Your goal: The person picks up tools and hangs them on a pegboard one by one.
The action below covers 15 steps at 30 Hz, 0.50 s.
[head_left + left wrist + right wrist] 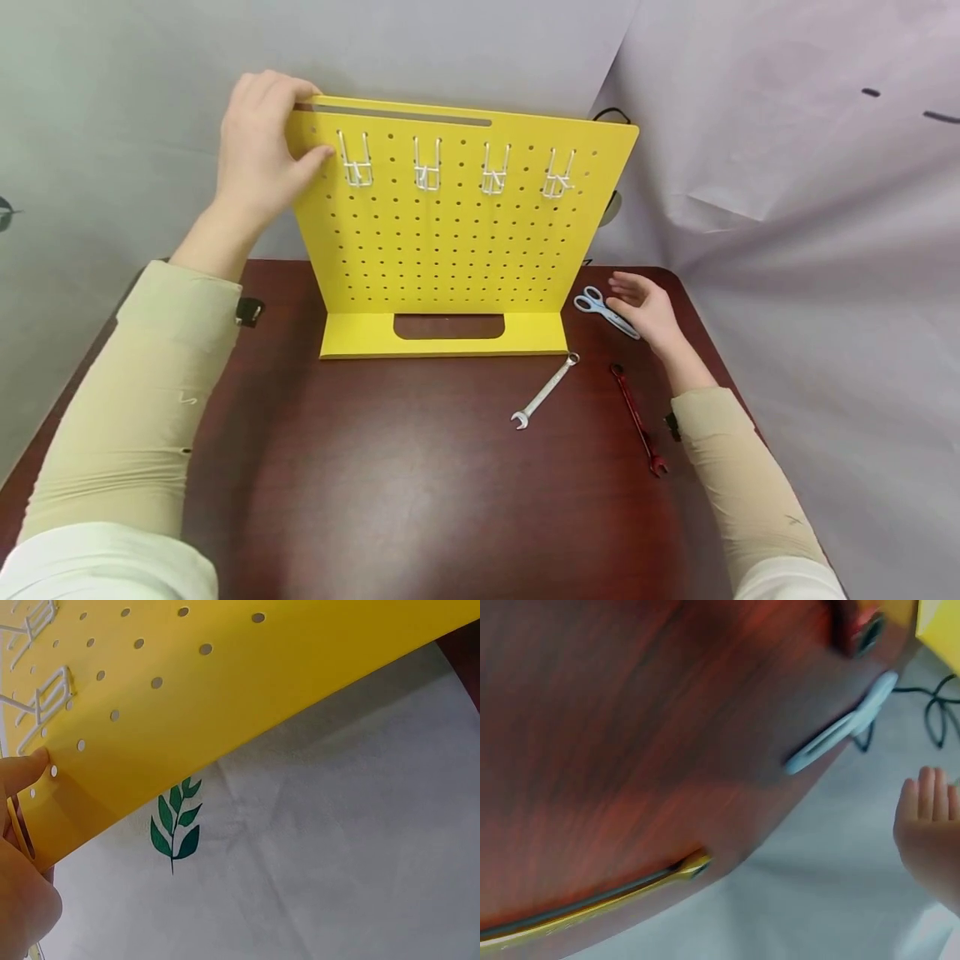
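The yellow board [457, 233] stands at the far side of the dark red table [420, 467], its flat foot [360, 333] resting on the tabletop. The left hand [258, 146] grips the board at its upper left corner: thumb on the perforated front face, fingers over the top edge, next to the long slot. Four white wire hooks [358, 172] are mounted in one row across the upper part of the board. The right hand [649, 312] holds nothing; its fingers are extended and loosely together. It is located to the right of the board, near the light blue scissors [606, 312] and apart from them. The scissors lie on the table beside the board, handles toward it. A silver wrench [546, 392] lies at an angle, its ring end just beside the front right corner of the foot; contact cannot be determined. A red wrench [636, 419] lies farther right, nearer the table edge. A black cable [936, 712] is visible beyond the scissors in the right wrist view
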{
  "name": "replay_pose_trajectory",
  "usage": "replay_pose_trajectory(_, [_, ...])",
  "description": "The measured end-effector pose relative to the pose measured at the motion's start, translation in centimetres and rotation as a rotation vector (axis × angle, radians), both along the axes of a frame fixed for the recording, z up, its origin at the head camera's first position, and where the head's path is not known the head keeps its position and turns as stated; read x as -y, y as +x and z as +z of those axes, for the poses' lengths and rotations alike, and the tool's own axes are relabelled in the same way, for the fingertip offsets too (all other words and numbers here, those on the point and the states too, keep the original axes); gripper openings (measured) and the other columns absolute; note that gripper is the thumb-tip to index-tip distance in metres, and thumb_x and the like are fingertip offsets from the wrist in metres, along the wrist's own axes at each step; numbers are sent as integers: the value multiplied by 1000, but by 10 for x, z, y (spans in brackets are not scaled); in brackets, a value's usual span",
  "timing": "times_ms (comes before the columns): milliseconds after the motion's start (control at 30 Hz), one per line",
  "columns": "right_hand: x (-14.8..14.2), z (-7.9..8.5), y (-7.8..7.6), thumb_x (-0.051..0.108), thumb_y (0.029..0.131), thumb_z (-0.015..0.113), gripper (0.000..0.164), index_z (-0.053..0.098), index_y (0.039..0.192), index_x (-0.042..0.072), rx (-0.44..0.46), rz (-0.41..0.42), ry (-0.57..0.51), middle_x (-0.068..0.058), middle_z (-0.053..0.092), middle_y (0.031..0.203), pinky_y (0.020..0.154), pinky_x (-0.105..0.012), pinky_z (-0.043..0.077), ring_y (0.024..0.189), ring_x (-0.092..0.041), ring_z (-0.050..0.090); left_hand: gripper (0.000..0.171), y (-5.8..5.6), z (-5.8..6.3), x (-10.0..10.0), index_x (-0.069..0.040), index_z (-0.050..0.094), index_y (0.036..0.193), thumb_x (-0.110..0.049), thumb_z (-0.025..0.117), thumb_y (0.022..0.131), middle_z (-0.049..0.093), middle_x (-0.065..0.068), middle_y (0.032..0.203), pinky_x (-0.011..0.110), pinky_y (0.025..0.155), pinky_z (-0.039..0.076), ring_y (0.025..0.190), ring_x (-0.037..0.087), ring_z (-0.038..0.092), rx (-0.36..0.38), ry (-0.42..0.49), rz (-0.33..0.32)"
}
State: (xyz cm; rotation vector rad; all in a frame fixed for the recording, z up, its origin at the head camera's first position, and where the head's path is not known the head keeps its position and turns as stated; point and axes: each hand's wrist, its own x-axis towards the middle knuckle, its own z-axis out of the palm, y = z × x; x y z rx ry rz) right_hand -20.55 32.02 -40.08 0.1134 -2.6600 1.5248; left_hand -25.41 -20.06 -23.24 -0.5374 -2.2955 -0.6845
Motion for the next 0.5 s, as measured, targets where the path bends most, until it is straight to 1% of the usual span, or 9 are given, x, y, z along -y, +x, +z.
replay_pose_trajectory(33, [-5,-2,-1,2,100,67,54,51,151,-9,4,12,-4,-22,68,138,106,-17,52,121,-16,67,46,0,0,0,5,62,134,-3,79,92,65,26,127,43,103,37,115,39,48,5,-1,5])
replay_pose_trajectory(100, [-13,-5,-4,0,100,67,53,51,149,-12,20,42,-36,-3,74,124,95,-8,52,110,-1,68,46,1,1,0,5,62,134,-4,79,92,65,26,127,44,105,38,116,39,48,14,-6,11])
replay_pose_trajectory(167, [-19,-7,-7,-2,100,67,53,49,148,-15,47,67,-77,15,73,112,89,-5,53,100,8,68,46,1,2,0,5,62,135,-5,79,93,65,25,127,45,107,38,117,39,49,23,-10,19])
replay_pose_trajectory(200, [-23,-8,-8,-2,100,66,54,48,148,-17,65,75,-92,23,70,107,87,-5,53,98,10,68,46,1,3,0,5,62,135,-5,79,93,65,25,127,45,107,38,117,39,49,27,-11,21])
replay_pose_trajectory(233, [-26,-9,-10,-2,100,67,54,47,148,-18,82,81,-102,27,69,103,86,-5,53,96,11,68,46,1,3,0,4,62,135,-5,79,93,65,25,127,45,108,38,118,38,49,32,-11,24])
replay_pose_trajectory(300, [-31,-11,-13,1,101,67,55,47,148,-18,122,83,-105,27,69,101,85,-5,53,94,13,67,45,1,4,0,4,62,135,-6,79,94,65,25,128,45,108,38,117,39,49,34,-15,25])
replay_pose_trajectory(500, [-43,-17,-19,10,102,67,57,47,151,-13,228,78,-79,17,69,110,88,-4,49,99,12,65,46,0,4,0,4,62,136,-6,78,94,64,25,128,47,108,39,118,39,49,39,-25,29])
